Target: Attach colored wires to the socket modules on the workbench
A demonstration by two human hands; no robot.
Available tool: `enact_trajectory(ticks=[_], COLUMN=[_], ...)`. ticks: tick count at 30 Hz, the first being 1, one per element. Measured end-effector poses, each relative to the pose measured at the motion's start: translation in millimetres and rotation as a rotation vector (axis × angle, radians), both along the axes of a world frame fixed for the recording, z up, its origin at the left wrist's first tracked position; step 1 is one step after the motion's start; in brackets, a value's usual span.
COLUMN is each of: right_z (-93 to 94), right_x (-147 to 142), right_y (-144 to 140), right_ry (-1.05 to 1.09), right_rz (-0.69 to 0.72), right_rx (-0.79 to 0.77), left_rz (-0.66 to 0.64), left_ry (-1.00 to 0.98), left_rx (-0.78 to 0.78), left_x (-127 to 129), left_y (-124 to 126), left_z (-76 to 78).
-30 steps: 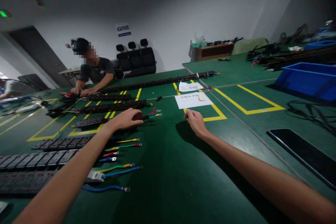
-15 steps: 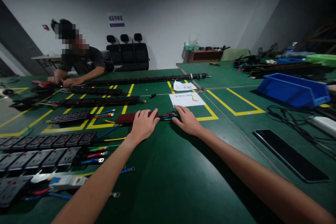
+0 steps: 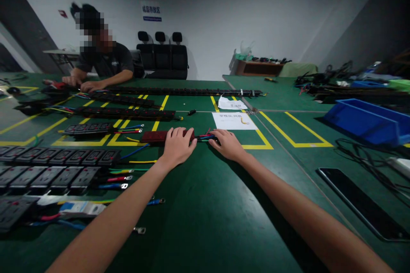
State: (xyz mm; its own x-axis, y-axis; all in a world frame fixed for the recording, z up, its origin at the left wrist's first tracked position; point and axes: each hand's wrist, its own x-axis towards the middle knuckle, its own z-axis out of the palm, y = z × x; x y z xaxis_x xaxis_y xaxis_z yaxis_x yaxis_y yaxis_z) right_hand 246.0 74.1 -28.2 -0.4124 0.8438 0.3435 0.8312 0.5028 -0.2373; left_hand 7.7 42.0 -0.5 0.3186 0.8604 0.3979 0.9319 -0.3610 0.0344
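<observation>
1. A white and blue wall sign [image 3: 150, 11] hangs above the black chairs [image 3: 162, 53]. It carries a line of Chinese characters, too blurred to read surely.
2. A white paper sheet [image 3: 234, 120] on the worktop, inside the yellow floor-tape box, bears one printed line of Chinese characters, not legible.
3. A crumpled white slip [image 3: 231, 103] toward the far edge shows small dark characters, unreadable.

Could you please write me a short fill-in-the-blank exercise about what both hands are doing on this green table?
1. The left hand rests on a dark ____ socket strip.
2. The right hand touches the strip's coloured ____.
3. The white paper sheet lies inside a ____ floor-tape outline.
4. Far right stands a ____ plastic bin.

Missing words: red; wires; yellow; blue
</observation>
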Motion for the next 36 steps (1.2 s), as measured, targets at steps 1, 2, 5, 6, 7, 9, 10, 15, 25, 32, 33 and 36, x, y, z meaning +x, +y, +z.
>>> enact_trajectory(ticks=[1, 2, 5, 6, 7, 9, 10, 15, 25, 32, 33, 36], right_z=[-0.2, 0.1, 2.6, 3.4, 4.1, 5.1, 5.4, 4.6, 1.2, 5.0, 4.9, 4.2], right_x=[0, 0, -1, -2, -4, -7, -8, -12, -8, -11, -11, -11], right_y=[-1, -2, -4, -4, -5, -6, -7, -9, -7, -10, -10, -10], right_ry=[0.008, 0.02, 0.06, 0.057, 0.045, 0.011, -0.004, -0.013, -0.044, -0.069, -0.07, -0.074], right_rz=[0.008, 0.014, 0.006, -0.009, -0.027, -0.069, -0.086, -0.084, -0.037, -0.058, -0.057, -0.05], right_rx=[0.002, 0.005, 0.026, 0.029, 0.026, 0.017, 0.015, 0.037, 0.055, 0.077, 0.082, 0.093], left_rz=[0.003, 0.006, 0.022, 0.03, 0.039, 0.051, 0.052, 0.002, -0.107, -0.101, -0.1, -0.099], left_ry=[-0.008, -0.019, -0.054, -0.061, -0.064, -0.061, -0.057, -0.042, -0.024, 0.0, 0.001, 0.003], left_rx=[0.006, 0.011, 0.027, 0.032, 0.035, 0.032, 0.028, 0.051, 0.004, 0.046, 0.049, 0.054], left_x=[1, 2, 4, 5, 5, 5, 4, 3, 2, 1, 1, 1], left_y=[-1, -1, -2, -2, -2, -2, -2, -1, 0, 1, 1, 1], left_z=[0.0, -0.1, -1.3, -1.7, -2.0, -2.3, -2.4, -4.2, -2.9, -5.4, -5.6, -5.7])
